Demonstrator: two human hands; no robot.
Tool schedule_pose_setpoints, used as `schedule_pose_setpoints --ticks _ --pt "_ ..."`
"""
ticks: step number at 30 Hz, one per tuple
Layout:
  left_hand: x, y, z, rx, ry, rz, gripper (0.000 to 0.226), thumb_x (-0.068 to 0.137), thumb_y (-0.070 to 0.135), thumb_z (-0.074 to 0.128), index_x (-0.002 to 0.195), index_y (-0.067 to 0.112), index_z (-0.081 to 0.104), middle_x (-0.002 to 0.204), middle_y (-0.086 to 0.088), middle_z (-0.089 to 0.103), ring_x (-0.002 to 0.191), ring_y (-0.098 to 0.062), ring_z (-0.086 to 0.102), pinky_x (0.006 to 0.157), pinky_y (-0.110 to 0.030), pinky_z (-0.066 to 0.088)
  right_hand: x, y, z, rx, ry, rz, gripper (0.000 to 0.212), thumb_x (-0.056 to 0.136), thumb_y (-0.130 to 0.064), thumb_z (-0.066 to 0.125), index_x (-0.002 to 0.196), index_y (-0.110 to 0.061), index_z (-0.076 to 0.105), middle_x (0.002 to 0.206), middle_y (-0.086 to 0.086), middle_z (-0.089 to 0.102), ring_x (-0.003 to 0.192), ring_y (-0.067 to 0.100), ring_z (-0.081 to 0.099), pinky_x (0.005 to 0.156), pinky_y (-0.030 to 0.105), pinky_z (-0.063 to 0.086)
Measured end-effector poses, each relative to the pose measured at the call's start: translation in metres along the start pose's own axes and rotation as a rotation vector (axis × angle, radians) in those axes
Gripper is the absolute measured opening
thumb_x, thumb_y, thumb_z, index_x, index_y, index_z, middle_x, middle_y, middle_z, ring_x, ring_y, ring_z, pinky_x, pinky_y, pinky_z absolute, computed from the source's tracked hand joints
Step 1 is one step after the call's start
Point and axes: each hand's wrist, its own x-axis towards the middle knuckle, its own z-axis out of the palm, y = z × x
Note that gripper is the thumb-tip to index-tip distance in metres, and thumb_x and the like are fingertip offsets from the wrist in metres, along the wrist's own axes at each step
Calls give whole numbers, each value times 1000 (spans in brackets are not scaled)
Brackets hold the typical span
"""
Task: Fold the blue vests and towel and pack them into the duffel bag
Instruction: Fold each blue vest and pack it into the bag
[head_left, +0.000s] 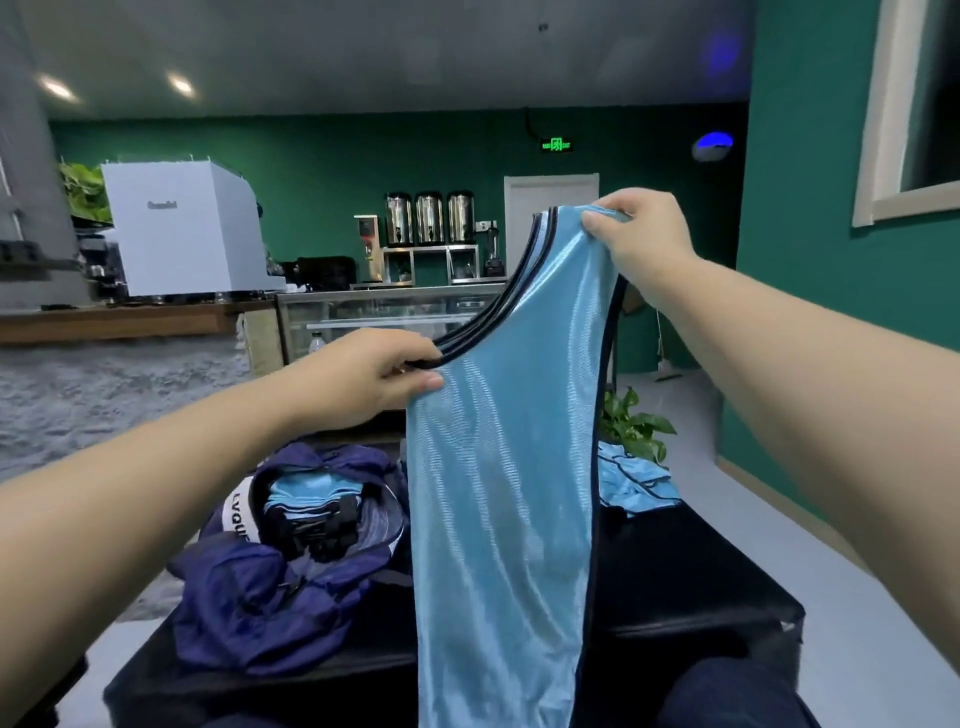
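Both hands pinch blue vest (498, 467) aloft: left hand (374, 379) at neckline, right hand (639, 244) at shoulder.

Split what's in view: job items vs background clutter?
Job:
- blue vest, held up by left hand and right hand
- duffel bag, open, folded blue items inside
- loose blue vests on the black table

Background:
- potted plant
- white machine
- three metal urns

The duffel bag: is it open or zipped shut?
Open. The duffel bag gapes at the top, showing folded blue vests inside.
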Motion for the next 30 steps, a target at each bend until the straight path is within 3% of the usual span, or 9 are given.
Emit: schedule_pose_setpoints --ticks 5,8,11,17,19,22,24,26,30 --pt "-2 7 2 -261 157 -86 1 88 33 64 88 33 64 84 19 65 75 3 58 69 -20 45 5 -6 -8 38 15 -45 9 92 -27 62 91 -20 68 94 -2 64 88 15 61 79 29 50" --pt "3 6 9 -375 260 -136 10 85 27 69 84 35 63 71 32 62 63 11 55 60 -15 41 10 -5 -3 70 11 -45 9 93 -26 62 93 -18 68 89 -5 63 85 14 60 77 29 50" --pt "12 -4 30 -483 330 -209 15 84 17 71 84 31 64 74 21 66 61 9 57 54 -10 41 15 8 15 75 -13 -15 8 93 -24 61 94 -18 66 82 -10 60 82 13 59 75 28 49" --pt "39 -58 111 -599 372 -442 27 82 12 73 95 32 61 101 10 59 82 6 56 72 -15 44 28 80 72 38 -127 89 9 94 -24 60 93 -17 65 82 -8 60 78 13 59 72 28 50" --pt "49 -80 143 -727 319 -577 34 81 13 74 109 23 57 83 9 57 65 -1 53 57 -15 42 32 109 91 11 -159 122 9 94 -25 61 93 -17 65 80 -8 60 78 13 59 73 28 50" --pt "62 -113 190 -838 251 -686 34 83 12 72 112 11 55 51 11 41 39 -2 37 42 -17 30 38 152 119 -15 -193 154 10 94 -24 60 94 -16 66 83 -7 62 79 11 59 70 25 49" --pt "71 -128 214 -881 293 -729 25 87 8 67 107 11 52 55 6 50 37 -2 40 40 -14 32 43 176 137 -13 -202 167 10 94 -23 60 94 -15 66 83 -8 61 77 9 57 65 21 44" --pt "81 -140 233 -926 353 -778 20 90 6 62 96 15 45 62 -3 59 39 -6 45 39 -18 36 51 199 155 -30 -201 179 12 94 -22 61 97 -12 68 91 -3 64 84 13 57 70 23 43" --pt "94 -174 270 -926 329 -740 33 92 1 55 73 24 42 48 2 39 46 -14 29 50 -29 20 65 242 183 -28 -197 251 9 90 -22 67 89 -12 68 90 1 65 91 22 63 84 36 51"
